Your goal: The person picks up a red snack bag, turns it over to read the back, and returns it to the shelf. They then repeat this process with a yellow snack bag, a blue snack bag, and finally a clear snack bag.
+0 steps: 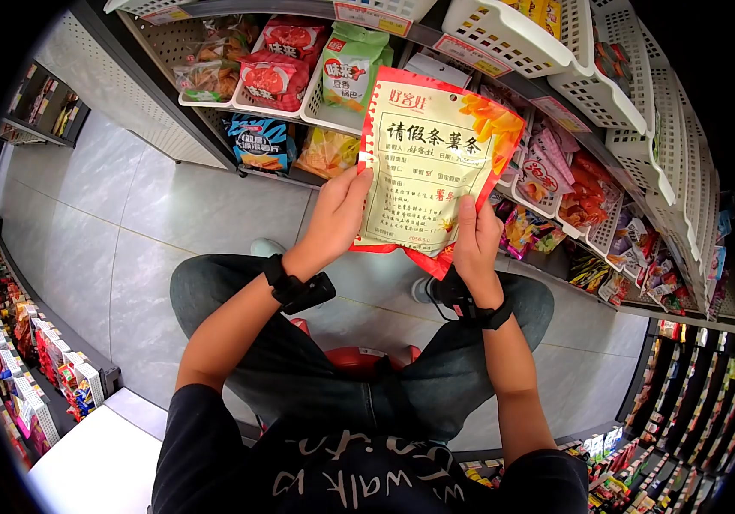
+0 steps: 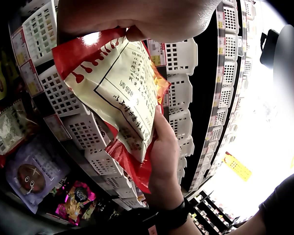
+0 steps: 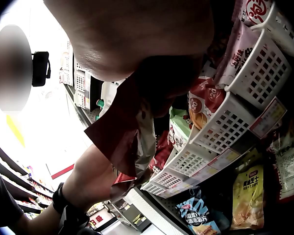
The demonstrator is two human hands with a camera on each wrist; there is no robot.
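A cream and red snack bag (image 1: 423, 128), printed with Chinese lettering and orange fries, is held up between both hands in the head view. My left hand (image 1: 337, 214) grips its left edge near the lower corner, thumb on the printed front. On the right, my right hand (image 1: 477, 244) holds the lower edge, its thumb also lying over the front. Fingers behind the bag are hidden in the head view. From the left wrist, the bag (image 2: 120, 93) appears tilted, with the right hand (image 2: 164, 152) at its far edge. In the right wrist view, shadow covers much of the near hand (image 3: 132, 34).
A store shelf stands right in front, with white perforated baskets (image 1: 504, 34) of packaged snacks. A green snack bag (image 1: 346, 73) sits in one basket; a blue bag (image 1: 260, 141) lies lower. Below the seated person's legs is a red stool (image 1: 359, 360). More shelving curves around both sides.
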